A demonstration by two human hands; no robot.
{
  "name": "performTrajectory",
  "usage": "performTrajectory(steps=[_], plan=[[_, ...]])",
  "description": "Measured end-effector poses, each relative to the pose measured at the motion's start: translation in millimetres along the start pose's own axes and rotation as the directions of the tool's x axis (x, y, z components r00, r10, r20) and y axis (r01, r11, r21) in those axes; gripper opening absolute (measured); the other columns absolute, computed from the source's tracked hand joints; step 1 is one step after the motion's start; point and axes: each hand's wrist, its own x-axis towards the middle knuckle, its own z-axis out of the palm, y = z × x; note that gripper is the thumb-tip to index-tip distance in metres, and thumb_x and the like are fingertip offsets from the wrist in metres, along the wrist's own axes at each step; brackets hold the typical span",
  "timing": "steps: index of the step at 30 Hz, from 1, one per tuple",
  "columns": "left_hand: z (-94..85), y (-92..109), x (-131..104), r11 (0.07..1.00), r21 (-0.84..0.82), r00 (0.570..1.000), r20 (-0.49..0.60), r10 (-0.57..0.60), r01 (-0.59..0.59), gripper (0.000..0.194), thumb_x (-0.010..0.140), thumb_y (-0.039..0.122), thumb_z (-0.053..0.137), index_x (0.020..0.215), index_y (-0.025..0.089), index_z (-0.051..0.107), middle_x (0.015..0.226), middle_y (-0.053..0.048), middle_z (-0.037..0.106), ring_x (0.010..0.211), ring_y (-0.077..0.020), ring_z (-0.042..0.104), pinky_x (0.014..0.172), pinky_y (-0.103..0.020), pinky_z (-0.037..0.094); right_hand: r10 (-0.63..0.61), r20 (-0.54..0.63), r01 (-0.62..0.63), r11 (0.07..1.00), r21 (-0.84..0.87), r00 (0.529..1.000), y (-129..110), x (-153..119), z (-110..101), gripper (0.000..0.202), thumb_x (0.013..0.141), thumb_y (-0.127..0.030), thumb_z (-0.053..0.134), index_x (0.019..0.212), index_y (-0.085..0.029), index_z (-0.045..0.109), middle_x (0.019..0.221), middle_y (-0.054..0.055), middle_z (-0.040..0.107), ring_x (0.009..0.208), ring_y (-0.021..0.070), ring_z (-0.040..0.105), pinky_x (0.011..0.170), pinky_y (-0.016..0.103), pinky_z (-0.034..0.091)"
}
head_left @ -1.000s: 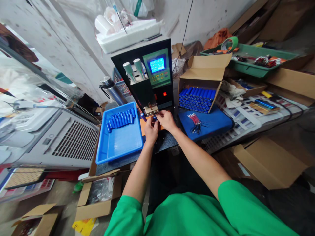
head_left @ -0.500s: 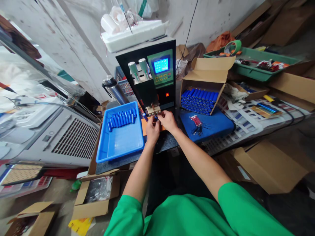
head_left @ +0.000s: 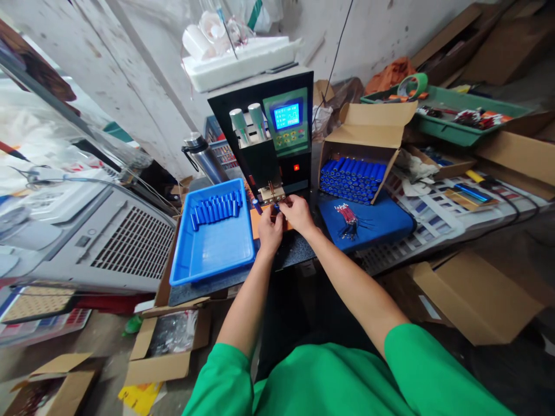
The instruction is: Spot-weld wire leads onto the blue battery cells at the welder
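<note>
At the foot of a black spot welder (head_left: 255, 167) with a lit screen, my left hand (head_left: 269, 232) is closed on a blue battery cell (head_left: 276, 208), mostly hidden by my fingers. My right hand (head_left: 299, 214) pinches beside the same cell, under the welder's electrodes (head_left: 272, 189). Whatever its fingertips hold is too small to make out. Another blue cell (head_left: 256, 205) stands just beyond my left fingers. Both hands are over an orange board (head_left: 259, 222). A bunch of red and black wires (head_left: 347, 219) lies on a blue pad (head_left: 377, 225) to the right.
A blue tray (head_left: 210, 260) on the left holds a row of blue cells. An open cardboard box (head_left: 368, 136) of stacked cells stands right of the welder. A steel flask (head_left: 206, 159) is behind the tray. Further right sits a green tray (head_left: 459, 132) with wires and tape.
The view has shifted slightly, so the welder appears a little lower and further right. Both hands stay at the electrodes with almost the same hold on the cell.
</note>
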Motion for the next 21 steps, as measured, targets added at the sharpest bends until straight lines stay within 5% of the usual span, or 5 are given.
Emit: performTrajectory(steps=[21], plan=[[-0.4, 3.0, -1.0, 1.0, 0.013, 1.0, -0.017, 0.018, -0.018, 0.025, 0.091, 0.027, 0.057, 0.114, 0.019, 0.065, 0.097, -0.007, 0.072, 0.079, -0.0177, 0.066, 0.072, -0.029, 0.053, 0.0, 0.01, 0.0, 1.0, -0.027, 1.0, 0.5, 1.5, 0.0, 0.015, 0.084, -0.029, 0.061, 0.082, -0.016, 0.068, 0.081, 0.007, 0.075, 0.074, 0.0186, 0.069, 0.068, 0.025, 0.051]])
